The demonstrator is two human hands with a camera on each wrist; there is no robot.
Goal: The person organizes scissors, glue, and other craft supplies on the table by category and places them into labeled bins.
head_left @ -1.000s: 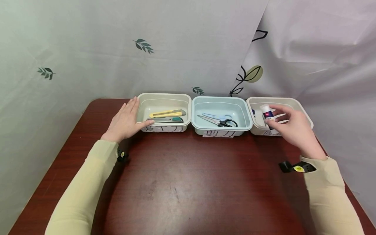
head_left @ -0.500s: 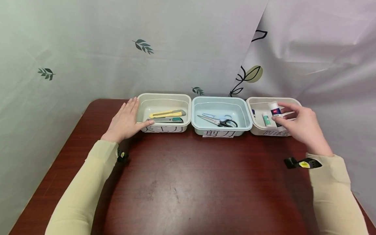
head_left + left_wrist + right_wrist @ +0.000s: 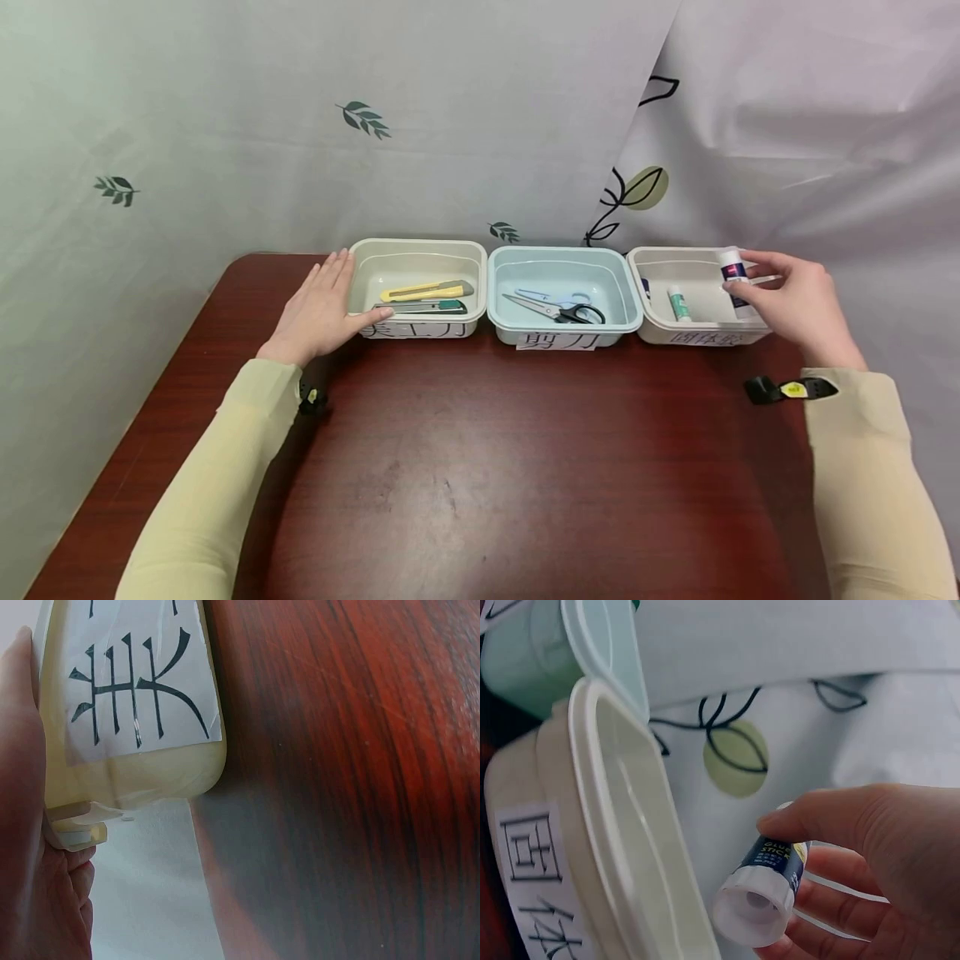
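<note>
Between thumb and fingertips, my right hand (image 3: 798, 300) pinches a glue stick (image 3: 733, 271) with a white cap and dark blue label. It is held over the right side of the right beige bin (image 3: 701, 333). In the right wrist view the glue stick (image 3: 769, 877) shows its hollow white base. A small green-and-white glue stick (image 3: 678, 304) lies inside that bin, and part of a dark blue item (image 3: 646, 287) shows at its left wall. My left hand (image 3: 318, 304) rests with straight fingers along the left beige bin (image 3: 420, 246), its thumb on the front rim.
Inside the left bin lie a yellow box cutter (image 3: 427, 290) and a grey-green box cutter (image 3: 423, 307). The middle blue bin (image 3: 566, 336) holds black-handled scissors (image 3: 558, 310) and light blue scissors (image 3: 551, 296). A patterned curtain (image 3: 420, 175) hangs behind the dark red table (image 3: 517, 467).
My right hand has moved right with the glue stick, from the bin's left part to its right side. The green glue stick has come into view. My left hand has stayed put.
</note>
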